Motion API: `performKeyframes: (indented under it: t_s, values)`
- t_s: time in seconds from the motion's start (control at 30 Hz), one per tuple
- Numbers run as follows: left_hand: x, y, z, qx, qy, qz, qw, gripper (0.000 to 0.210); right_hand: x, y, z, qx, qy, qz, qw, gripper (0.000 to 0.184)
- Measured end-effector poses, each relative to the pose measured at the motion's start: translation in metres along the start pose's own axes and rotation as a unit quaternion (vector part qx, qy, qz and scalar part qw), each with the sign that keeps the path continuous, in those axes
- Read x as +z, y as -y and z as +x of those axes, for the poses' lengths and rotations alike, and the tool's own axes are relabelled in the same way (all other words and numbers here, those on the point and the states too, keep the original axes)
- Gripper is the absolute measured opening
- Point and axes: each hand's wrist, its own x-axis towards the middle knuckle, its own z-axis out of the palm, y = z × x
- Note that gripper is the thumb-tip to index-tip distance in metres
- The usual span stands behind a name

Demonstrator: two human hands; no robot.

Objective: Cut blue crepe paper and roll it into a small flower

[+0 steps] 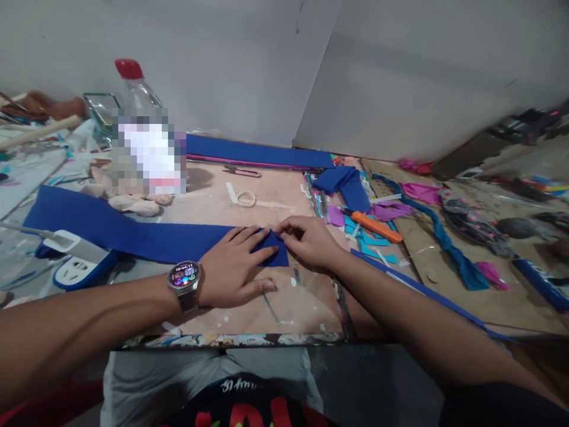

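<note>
A long blue fabric strip [178, 240] stretches across the work table from the far left to the middle. My left hand [237, 264], with a smartwatch [184, 279] on the wrist, lies flat over its right part, fingers spread. At that end a corner of the strip is folded over in a small triangle. Thumb and index finger of my right hand [306, 240] pinch the folded edge there; the other fingers are curled. Beyond the hands lie a pale ring [245, 198], perhaps a tape roll, and small thread snips [242, 172].
A white and blue glue gun [84, 258] rests at left, near a red-capped bottle [140, 89] partly blurred out. More blue strips [262, 153] lie along the wall. An orange cutter [376, 226] sits among scraps at right. A teal twisted strip [438, 228] lies on cardboard.
</note>
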Motion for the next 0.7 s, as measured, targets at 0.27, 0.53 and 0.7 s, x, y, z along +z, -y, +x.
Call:
performKeyframes:
  t_s: [0.27,0.53,0.7]
  values:
    - [0.002,0.0006,0.0001,-0.002,-0.004,0.007,1.0,0.081,0.0023,-0.0018,0.0017,-0.015,-0.005,-0.024,1.0,0.008]
    - [-0.0017,-0.0013,-0.0001,-0.002,-0.009,0.002,1.0,0.075,0.0037,-0.0018,0.0032,-0.021,-0.002,-0.026,0.999,0.005]
    - [-0.0004,0.0001,-0.0007,0.001,-0.013,0.003,1.0,0.074,0.0031,-0.0016,0.004,-0.043,0.004,-0.036,0.998,0.004]
